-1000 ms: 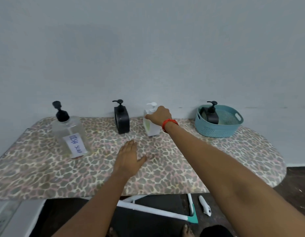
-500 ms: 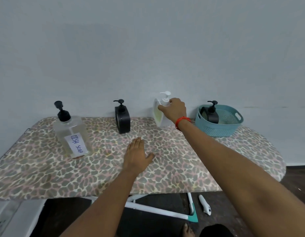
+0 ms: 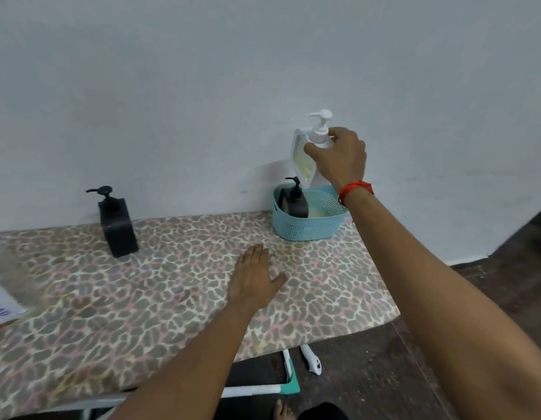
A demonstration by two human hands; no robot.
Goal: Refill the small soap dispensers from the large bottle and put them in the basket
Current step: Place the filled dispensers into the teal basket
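My right hand (image 3: 339, 157) grips a white soap dispenser (image 3: 304, 156) by its neck and holds it tilted in the air just above the blue basket (image 3: 308, 228). A black dispenser (image 3: 295, 201) stands inside the basket at its left side. A second black dispenser (image 3: 118, 225) stands on the table near the wall. My left hand (image 3: 254, 277) rests flat on the leopard-print table (image 3: 142, 298), fingers straight. The large clear bottle (image 3: 2, 295) shows only as a blurred edge with its paper label at the far left.
A pale wall runs right behind the table. The table's front edge is close to me, its right end rounded. Below it lie a white and teal frame (image 3: 290, 380) and a small white object (image 3: 313, 363) on the dark floor.
My right hand lifted the white dispenser off the table and carried it right to above the basket. My view swung right, so the large bottle slid to the left edge. My left hand stayed flat.
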